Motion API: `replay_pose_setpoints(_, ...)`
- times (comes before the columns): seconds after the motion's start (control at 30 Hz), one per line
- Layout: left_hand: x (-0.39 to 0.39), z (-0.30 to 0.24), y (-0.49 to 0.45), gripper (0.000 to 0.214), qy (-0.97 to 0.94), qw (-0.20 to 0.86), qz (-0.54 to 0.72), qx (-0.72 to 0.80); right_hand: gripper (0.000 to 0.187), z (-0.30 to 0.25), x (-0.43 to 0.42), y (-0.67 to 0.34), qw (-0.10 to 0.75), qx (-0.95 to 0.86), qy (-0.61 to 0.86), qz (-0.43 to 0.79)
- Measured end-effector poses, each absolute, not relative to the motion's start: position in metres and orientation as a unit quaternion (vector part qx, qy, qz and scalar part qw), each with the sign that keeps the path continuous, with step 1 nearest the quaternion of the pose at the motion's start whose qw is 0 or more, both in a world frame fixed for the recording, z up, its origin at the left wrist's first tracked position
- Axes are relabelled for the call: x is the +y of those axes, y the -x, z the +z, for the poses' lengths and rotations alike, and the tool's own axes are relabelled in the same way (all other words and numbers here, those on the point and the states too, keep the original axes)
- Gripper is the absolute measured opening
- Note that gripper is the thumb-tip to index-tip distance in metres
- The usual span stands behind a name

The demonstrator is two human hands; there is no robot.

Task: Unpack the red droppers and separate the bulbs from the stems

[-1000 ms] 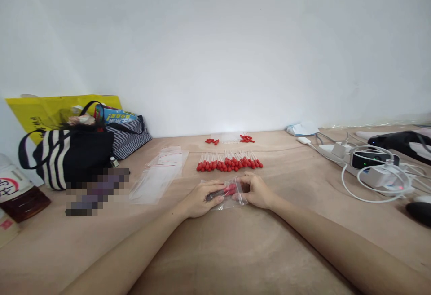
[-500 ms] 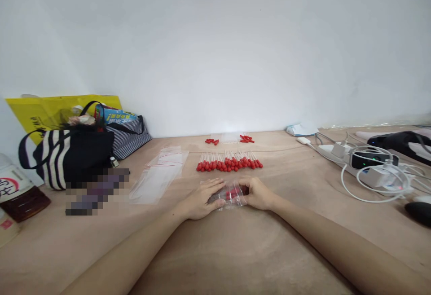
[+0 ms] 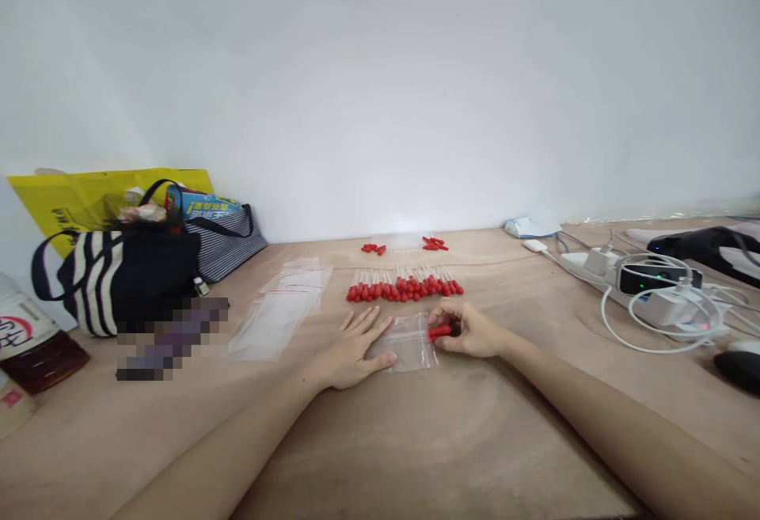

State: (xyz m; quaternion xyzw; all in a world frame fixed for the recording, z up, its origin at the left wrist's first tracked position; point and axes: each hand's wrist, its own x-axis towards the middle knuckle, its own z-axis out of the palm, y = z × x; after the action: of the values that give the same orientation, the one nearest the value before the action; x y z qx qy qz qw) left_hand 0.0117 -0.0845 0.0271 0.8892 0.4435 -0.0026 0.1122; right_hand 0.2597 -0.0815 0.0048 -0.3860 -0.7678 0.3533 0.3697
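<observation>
My left hand [image 3: 355,352] lies flat with fingers spread, its thumb and fingertips on the left side of a small clear zip bag [image 3: 409,346]. At the bag's right edge, my right hand [image 3: 472,330] is closed on a red-tipped stick bundle [image 3: 440,332]; its stems are hidden, and I cannot tell how many there are. Just beyond both hands is a row of red-tipped white sticks [image 3: 404,289], tips toward me. Farther back, two small groups of red-tipped sticks [image 3: 435,244] flank a clear bag [image 3: 404,241].
Flat clear bags with red lines [image 3: 285,310] lie to the left. Beyond them stand a black striped bag [image 3: 142,275], a yellow bag [image 3: 107,184] and a bottle [image 3: 41,354]. A power strip with white cables [image 3: 659,302] and a black mouse [image 3: 739,373] are on the right.
My right hand has drawn right, bringing the red tips from over the middle of the bag to its right edge. The bag now lies flatter. My left hand's fingers have spread.
</observation>
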Motion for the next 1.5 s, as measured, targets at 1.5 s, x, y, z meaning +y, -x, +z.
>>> replay_pose_setpoints(1.5, -0.061, 0.038, 0.013, 0.02, -0.743, 0.21, 0.328, 0.544, 0.038, -0.022, -0.02, -0.289, 0.459, -0.674, 0.579, -0.002)
